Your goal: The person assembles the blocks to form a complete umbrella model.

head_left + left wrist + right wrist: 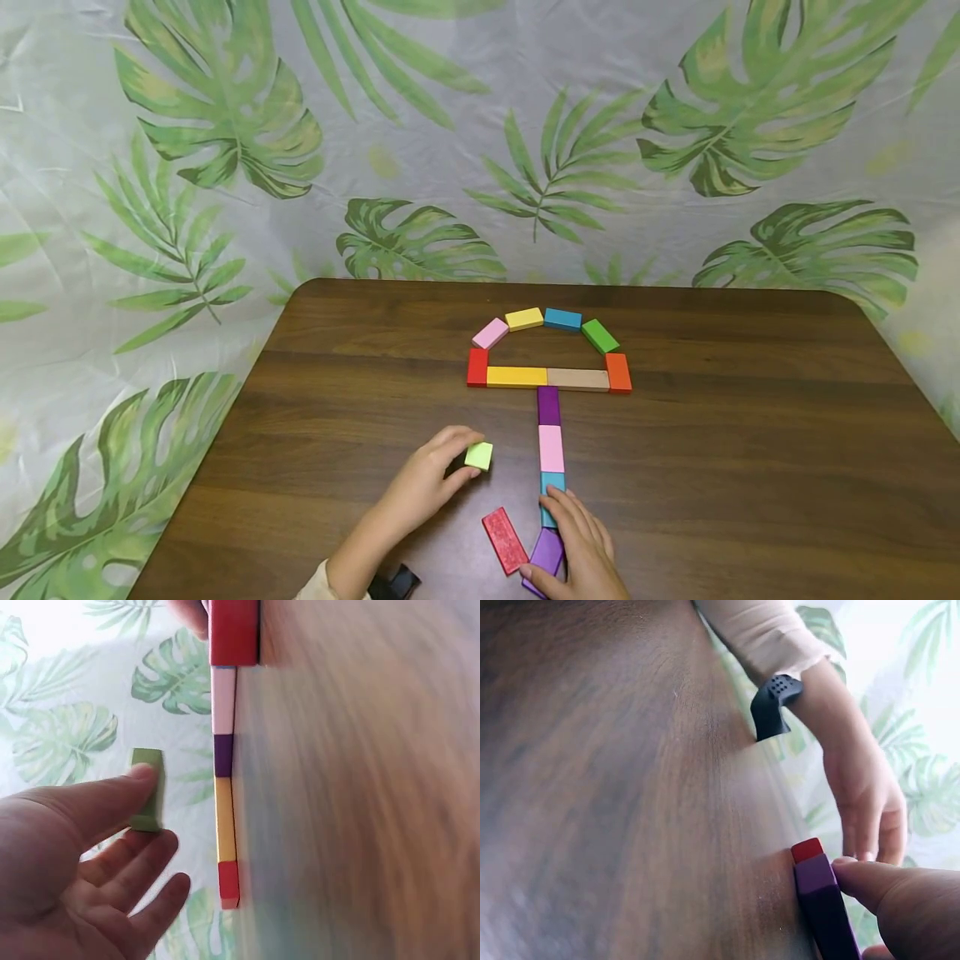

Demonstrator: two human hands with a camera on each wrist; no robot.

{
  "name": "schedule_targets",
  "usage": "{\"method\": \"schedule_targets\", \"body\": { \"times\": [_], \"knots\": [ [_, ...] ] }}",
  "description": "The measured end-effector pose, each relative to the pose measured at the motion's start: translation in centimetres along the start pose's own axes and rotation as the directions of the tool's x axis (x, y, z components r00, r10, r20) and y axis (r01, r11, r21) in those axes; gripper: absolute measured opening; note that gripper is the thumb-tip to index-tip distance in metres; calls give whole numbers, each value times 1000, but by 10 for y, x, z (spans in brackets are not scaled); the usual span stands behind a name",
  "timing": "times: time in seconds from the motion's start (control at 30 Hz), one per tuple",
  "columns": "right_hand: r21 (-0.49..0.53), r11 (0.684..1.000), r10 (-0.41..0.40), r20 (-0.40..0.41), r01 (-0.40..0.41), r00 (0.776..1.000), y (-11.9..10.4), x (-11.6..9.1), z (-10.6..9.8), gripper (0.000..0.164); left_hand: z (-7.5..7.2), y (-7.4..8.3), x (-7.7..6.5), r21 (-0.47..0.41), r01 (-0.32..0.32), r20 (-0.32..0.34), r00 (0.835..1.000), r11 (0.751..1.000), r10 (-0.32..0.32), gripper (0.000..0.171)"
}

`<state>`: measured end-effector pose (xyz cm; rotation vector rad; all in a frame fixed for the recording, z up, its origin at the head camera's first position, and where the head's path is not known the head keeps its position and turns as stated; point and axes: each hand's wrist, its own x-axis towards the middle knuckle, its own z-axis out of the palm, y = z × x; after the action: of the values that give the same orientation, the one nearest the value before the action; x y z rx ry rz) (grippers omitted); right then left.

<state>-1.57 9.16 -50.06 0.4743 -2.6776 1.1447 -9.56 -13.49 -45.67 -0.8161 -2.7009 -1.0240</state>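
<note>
My left hand [423,479] pinches a light green block [478,456] between thumb and fingers, left of the block column. In the left wrist view that green block [148,787] shows above the tabletop. My right hand [581,546] is at the column's near end, gripping a slanted purple block [547,550], with its thumb along the near left side. Its fingertips overlap the teal block [552,483] just beyond. In the right wrist view the thumb touches the side of the purple block [815,876]. A loose red block [504,540] lies tilted just left of the purple one.
Beyond the teal block, pink [551,448] and dark purple [549,406] blocks continue the column. It meets a row of yellow [517,377] and tan [577,379] blocks, topped by an arch including a blue block [562,319]. A patterned cloth [420,167] hangs behind the table [750,467].
</note>
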Motion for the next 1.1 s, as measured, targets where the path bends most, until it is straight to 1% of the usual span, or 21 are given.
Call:
{"method": "schedule_targets", "body": {
  "times": [0.17, 0.33, 0.53, 0.77, 0.87, 1.1],
  "knots": [
    [6, 1000, -5, -3, 5, 1000, 0, 0, 0, 77, 6, -2, 0, 1, 27, 61, 998, 1000, -27, 34],
    [5, 1000, -6, -3, 6, 1000, 0, 0, -1, 77, 12, -3, 0, 15, 35, 120, 992, 999, -37, 32],
    [6, 1000, 0, 0, 0, 1000, -1, 0, -1, 77, 19, -6, -1, 31, 19, 178, 984, 999, -24, 32],
    [13, 1000, -7, -6, 7, 1000, -2, 0, -1, 76, 21, -7, -3, 85, -3, 196, 981, 996, -14, 33],
    [10, 1000, -13, -11, 13, 1000, -1, 0, 0, 76, 22, -7, -4, 82, -4, 196, 981, 997, -12, 34],
    [7, 1000, -7, -8, 7, 1000, -1, 0, 0, 76, 22, -7, -4, 73, -17, 182, 983, 997, 3, 27]
  ]
}}
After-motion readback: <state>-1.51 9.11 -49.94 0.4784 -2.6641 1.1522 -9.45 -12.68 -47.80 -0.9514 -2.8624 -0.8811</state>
